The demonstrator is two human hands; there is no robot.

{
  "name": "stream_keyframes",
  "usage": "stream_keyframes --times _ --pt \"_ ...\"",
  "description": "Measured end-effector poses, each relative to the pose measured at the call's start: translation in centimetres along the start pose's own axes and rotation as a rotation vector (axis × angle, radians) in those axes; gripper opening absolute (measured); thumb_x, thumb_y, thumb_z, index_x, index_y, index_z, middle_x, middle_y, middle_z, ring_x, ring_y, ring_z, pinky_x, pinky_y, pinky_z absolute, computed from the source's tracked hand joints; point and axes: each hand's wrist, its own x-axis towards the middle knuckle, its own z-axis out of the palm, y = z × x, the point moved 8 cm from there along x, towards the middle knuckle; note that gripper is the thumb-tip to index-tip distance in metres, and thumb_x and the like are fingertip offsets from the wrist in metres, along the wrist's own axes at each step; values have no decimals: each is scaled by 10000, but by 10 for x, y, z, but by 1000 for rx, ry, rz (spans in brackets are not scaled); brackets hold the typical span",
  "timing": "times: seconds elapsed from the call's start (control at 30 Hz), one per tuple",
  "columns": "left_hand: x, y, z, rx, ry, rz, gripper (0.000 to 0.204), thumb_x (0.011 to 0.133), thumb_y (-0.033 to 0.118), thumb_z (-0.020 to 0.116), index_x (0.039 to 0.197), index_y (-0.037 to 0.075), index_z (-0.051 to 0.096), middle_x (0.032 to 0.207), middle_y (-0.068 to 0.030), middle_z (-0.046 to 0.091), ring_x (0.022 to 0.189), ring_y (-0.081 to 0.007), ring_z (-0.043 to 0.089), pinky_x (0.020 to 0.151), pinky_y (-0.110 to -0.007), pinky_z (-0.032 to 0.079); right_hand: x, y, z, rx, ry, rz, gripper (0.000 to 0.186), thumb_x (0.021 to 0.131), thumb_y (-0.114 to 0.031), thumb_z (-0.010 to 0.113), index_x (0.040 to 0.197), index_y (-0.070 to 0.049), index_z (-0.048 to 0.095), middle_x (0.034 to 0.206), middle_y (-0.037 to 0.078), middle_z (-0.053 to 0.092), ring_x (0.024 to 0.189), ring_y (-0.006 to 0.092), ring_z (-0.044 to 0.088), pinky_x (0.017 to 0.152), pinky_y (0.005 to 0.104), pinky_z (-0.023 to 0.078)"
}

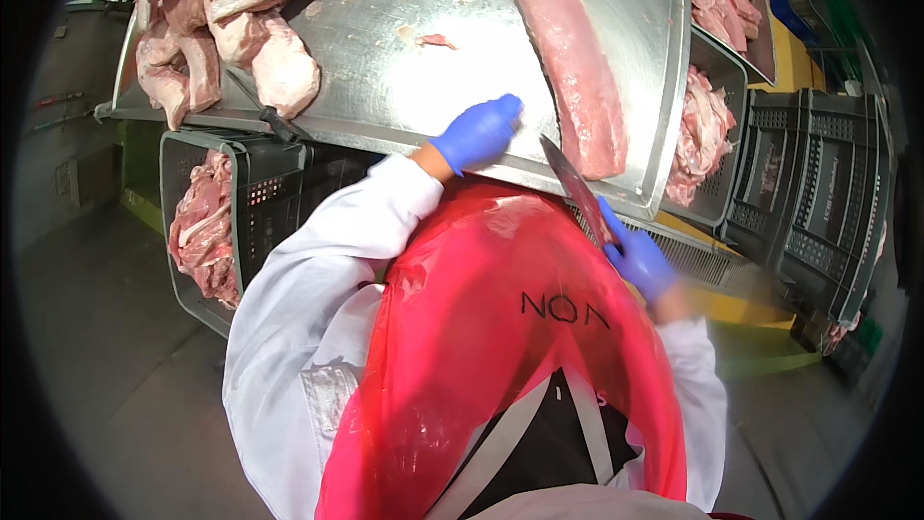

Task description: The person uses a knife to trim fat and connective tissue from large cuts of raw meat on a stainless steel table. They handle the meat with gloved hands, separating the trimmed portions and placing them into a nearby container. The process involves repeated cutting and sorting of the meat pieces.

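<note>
My right hand [642, 265], in a blue glove, is closed round the handle of a knife [576, 188]. Its blade points up and left over the near edge of a metal tray table [404, 106], with the tip beside a long pink strip of meat, a loin [575, 77]. The loin lies lengthwise on the metal, to the right of my left hand [481, 135]. That hand, also blue-gloved, is closed over the near part of the table, apart from the loin; nothing shows in its fingers. A small meat scrap [436, 40] lies farther up the metal.
Large pale meat cuts [279, 58] are heaped at the far left, beside a black-handled tool [281, 124] at the table's edge. Dark crates of meat stand below left [236, 231] and at right [733, 135]. More black crates [808, 193] stand farther right.
</note>
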Motion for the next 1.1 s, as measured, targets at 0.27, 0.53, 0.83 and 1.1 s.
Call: stream_keyframes --times 0.27,0.53,0.83,1.1 --pt "46 -144 -46 377 255 -18 329 916 63 504 1240 27 545 1119 -237 564 1055 -418 541 924 -480 452 -18 15 -32 281 307 15 819 888 -105 619 1601 -249 242 799 230 675 650 313 660 678 408 520" --pt "-34 -212 -85 -519 702 -260 137 911 -10 506 1019 23 583 859 -106 582 803 -262 632 788 -398 518 77 33 -70 427 658 -203 884 900 -28 583 1630 -262 142 666 61 589 552 110 544 535 310 470" --pt "-447 -186 -327 149 1278 -501 308 857 -80 466 1134 22 554 1005 -48 562 932 -161 563 887 -284 475 188 47 -129 696 598 -240 904 902 -61 578 1626 -270 80 694 119 654 536 193 627 545 357 551" --pt "-423 -128 -290 959 700 -939 546 786 221 720 1278 19 594 1176 -217 648 1118 -409 581 982 -507 463 196 8 -76 1031 496 -312 880 954 -7 540 1626 -316 62 823 77 632 617 129 594 523 299 537"
